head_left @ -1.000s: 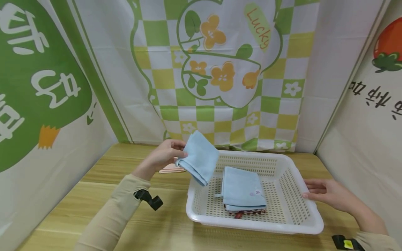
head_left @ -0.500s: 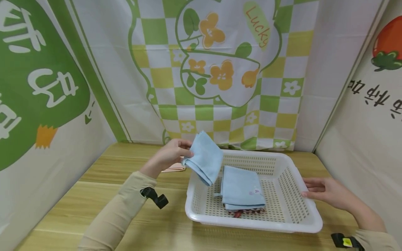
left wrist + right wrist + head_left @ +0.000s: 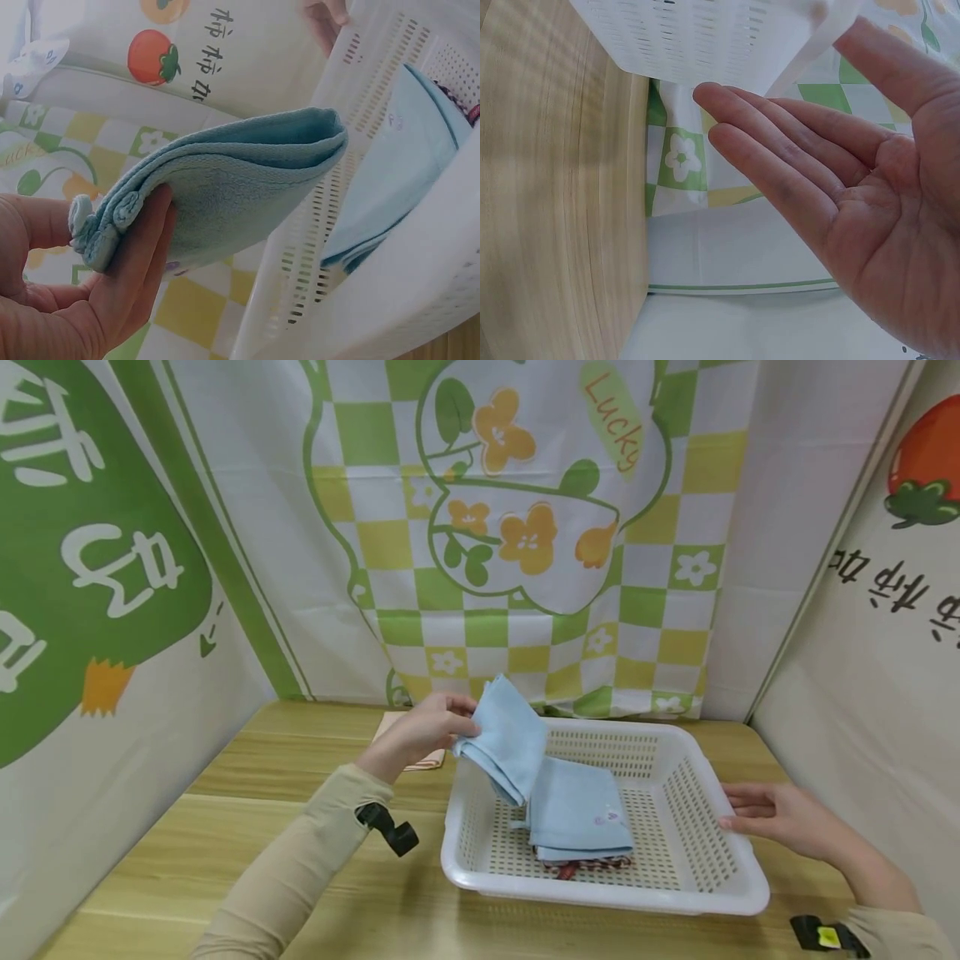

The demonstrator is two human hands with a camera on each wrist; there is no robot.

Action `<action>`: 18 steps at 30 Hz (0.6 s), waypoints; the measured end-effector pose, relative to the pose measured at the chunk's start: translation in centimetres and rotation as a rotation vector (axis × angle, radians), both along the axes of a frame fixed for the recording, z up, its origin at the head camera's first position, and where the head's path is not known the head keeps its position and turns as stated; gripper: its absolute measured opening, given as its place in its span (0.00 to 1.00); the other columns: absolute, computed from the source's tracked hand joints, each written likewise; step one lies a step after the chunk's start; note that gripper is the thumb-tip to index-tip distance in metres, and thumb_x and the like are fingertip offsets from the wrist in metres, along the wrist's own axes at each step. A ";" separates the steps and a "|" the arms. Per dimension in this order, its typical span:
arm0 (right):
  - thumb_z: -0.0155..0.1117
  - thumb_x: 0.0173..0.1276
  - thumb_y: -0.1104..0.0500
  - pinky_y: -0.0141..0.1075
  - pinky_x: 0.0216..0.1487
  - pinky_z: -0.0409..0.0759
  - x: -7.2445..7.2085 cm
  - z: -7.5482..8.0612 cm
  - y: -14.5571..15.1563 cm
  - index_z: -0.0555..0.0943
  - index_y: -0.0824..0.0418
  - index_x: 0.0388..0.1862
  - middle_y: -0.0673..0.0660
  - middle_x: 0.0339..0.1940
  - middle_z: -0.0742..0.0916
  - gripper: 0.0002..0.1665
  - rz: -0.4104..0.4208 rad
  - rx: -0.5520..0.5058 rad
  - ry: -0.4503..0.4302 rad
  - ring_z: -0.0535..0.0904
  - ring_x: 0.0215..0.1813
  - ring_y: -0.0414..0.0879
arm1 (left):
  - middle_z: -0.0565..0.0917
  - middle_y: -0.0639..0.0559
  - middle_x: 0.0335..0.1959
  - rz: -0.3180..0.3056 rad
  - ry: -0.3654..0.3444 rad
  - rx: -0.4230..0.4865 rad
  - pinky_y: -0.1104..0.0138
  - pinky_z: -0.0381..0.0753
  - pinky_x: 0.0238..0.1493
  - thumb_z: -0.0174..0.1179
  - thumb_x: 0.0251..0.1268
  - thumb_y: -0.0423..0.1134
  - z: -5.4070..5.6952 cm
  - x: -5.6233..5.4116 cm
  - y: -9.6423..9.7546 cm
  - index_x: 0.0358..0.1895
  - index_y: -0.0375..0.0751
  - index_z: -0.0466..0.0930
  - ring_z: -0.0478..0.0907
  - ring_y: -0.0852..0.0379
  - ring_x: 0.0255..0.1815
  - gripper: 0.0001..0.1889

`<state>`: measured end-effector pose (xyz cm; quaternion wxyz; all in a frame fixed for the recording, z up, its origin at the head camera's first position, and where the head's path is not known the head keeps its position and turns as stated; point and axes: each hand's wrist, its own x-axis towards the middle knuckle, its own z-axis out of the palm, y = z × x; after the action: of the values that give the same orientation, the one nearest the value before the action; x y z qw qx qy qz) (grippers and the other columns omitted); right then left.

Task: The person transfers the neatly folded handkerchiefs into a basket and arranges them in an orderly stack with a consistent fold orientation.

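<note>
My left hand (image 3: 422, 733) pinches a folded light blue towel (image 3: 512, 739) by one edge, thumb on one face and fingers on the other. The towel hangs tilted over the left side of a white perforated plastic basket (image 3: 600, 898). Its folded layers and a small loop show in the left wrist view. Inside the basket lies another folded light blue towel (image 3: 579, 810) with a small purple print, on top of a red-and-white patterned cloth (image 3: 600, 863). My right hand (image 3: 787, 822) is at the basket's right rim, its fingers extended and thumb at the edge.
A folded pale pink cloth (image 3: 427, 762) lies on the wooden table (image 3: 337, 877) behind my left wrist, partly covered by it. Printed fabric (image 3: 547, 652) hangs along the table's back edge, with more printed panels at both sides.
My left hand has moved right with the towel, which now overlaps the towel in the basket in the head view. More of the pink cloth shows. My right hand stays at the rim.
</note>
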<state>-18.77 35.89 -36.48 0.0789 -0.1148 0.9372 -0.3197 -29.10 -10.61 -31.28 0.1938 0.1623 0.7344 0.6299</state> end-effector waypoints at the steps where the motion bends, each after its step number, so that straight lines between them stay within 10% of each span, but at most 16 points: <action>1: 0.64 0.65 0.50 0.30 0.40 0.83 0.0 0.0 0.0 0.68 0.76 0.63 0.69 0.55 0.81 0.38 0.002 -0.001 -0.002 0.84 0.48 0.49 | 0.76 0.51 0.32 -0.003 0.001 -0.006 0.68 0.78 0.34 0.57 0.58 0.26 0.0 0.0 0.2 0.46 0.30 0.74 0.75 0.59 0.30 0.12; 18: 0.65 0.65 0.51 0.29 0.40 0.82 0.0 -0.1 0.0 0.68 0.77 0.63 0.69 0.53 0.82 0.38 0.019 -0.047 0.007 0.84 0.45 0.39 | 0.76 0.49 0.35 0.006 -0.014 -0.056 0.67 0.81 0.36 0.57 0.57 0.25 -0.3 -0.6 2.7 0.49 0.27 0.73 0.77 0.58 0.33 0.15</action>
<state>-18.80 35.91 -36.62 0.0759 -0.1265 0.9287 -0.3403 -29.70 -7.92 -31.57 0.2012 0.1501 0.7510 0.6107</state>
